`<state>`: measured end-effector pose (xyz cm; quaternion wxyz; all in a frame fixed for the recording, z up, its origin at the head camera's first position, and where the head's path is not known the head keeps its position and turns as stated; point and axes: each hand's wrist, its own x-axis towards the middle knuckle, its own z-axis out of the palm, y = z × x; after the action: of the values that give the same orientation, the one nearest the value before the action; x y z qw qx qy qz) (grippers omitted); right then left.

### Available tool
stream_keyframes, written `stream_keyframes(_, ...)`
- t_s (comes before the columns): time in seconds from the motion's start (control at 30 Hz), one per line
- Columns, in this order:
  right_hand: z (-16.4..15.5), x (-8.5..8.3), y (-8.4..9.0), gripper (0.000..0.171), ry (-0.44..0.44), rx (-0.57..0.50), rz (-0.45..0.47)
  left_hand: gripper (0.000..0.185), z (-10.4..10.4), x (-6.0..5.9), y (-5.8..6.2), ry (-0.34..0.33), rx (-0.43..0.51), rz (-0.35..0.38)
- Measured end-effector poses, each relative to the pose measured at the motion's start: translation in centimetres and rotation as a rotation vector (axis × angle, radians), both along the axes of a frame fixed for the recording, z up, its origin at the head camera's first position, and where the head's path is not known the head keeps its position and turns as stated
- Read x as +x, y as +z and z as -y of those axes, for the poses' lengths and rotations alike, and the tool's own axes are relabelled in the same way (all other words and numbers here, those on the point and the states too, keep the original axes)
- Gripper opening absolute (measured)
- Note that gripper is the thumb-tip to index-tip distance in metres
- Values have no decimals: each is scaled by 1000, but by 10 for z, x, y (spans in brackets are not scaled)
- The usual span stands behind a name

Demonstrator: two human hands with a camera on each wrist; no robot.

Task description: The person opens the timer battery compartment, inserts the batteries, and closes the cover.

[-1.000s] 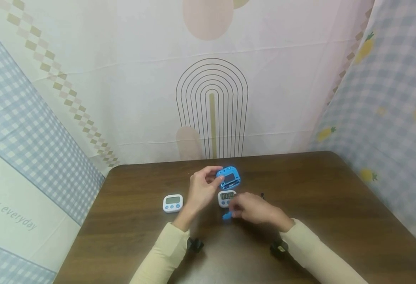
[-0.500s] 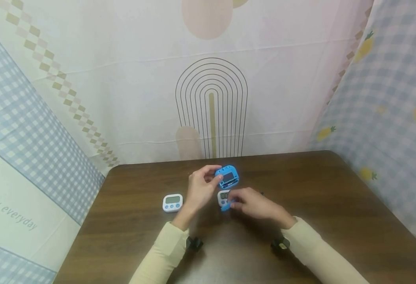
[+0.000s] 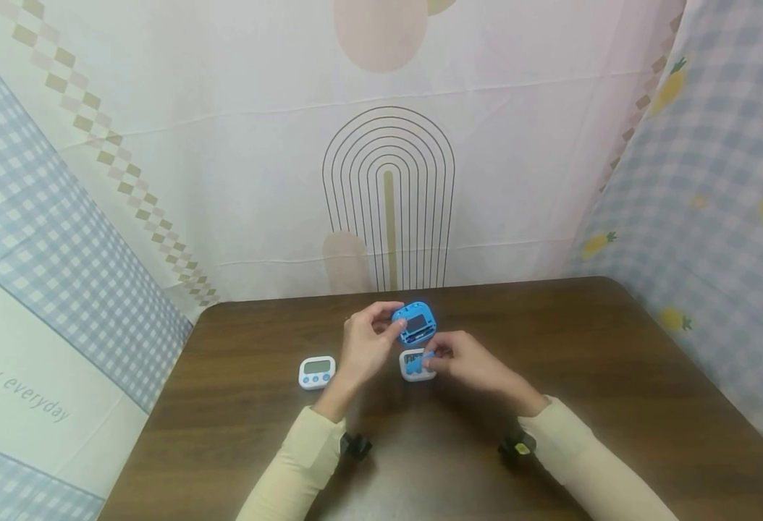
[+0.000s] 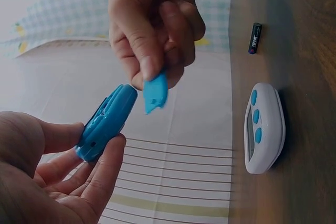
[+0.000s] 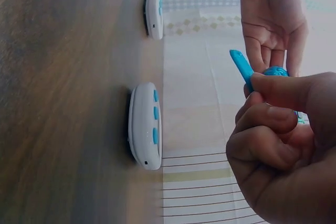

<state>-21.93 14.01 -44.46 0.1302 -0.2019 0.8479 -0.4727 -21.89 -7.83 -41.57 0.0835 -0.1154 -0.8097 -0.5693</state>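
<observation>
My left hand (image 3: 365, 346) holds a blue timer (image 3: 414, 323) above the table with its open back toward me; the left wrist view shows that timer (image 4: 106, 121) edge-on between thumb and fingers. My right hand (image 3: 462, 362) pinches a small blue battery cover (image 3: 414, 365) just below the timer. The same cover (image 4: 155, 92) (image 5: 241, 67) sticks out from the fingertips in both wrist views. Under the hands a white timer (image 3: 416, 364) (image 4: 264, 128) (image 5: 145, 125) with blue buttons lies on the brown table (image 3: 616, 376).
A second white timer (image 3: 317, 372) (image 5: 153, 15) lies left of the hands. A small black battery (image 4: 254, 38) rests on the table beyond the near white timer. Patterned cloth walls (image 3: 388, 145) stand at the back and both sides of the table.
My right hand lifted the blue cover from the table front and carried it up and back toward the blue timer. The left hand and its timer shifted slightly left.
</observation>
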Motion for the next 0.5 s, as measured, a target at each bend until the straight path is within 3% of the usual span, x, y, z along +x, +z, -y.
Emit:
stream_keyframes(0.2,-5,-5,2,18,-12,-104,39,29,1,0,0,7,1,6)
stream_keyframes(0.5,-8,-4,8,22,-69,-167,80,27,0,0,1,10,8,7)
